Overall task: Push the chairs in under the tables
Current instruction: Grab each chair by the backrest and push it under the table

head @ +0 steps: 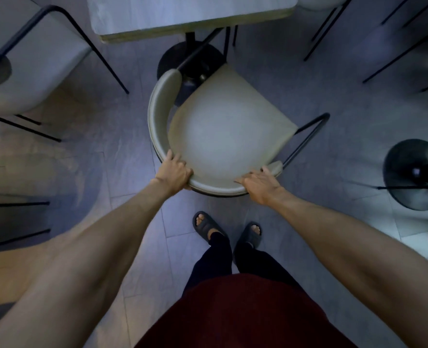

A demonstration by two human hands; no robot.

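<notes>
Seen from above, a person's left hand [174,169] and right hand [259,183] grip the curved backrest of a grey-green chair [223,129], its seat turned askew and not yet under the grey desk [190,16] ahead.

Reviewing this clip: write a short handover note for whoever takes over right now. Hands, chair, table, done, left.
Left hand: gripping the curved backrest at its left end.
Right hand: laid over the backrest's right end, fingers on the rim.
Chair: out on the floor, turned at an angle to the table; its seat is fully clear of the tabletop, and its front legs are near the table's round base.
Done: chair grasped.
Left: square it to the table and push it under. Other chairs at the left and right edges look pulled out too.
</notes>
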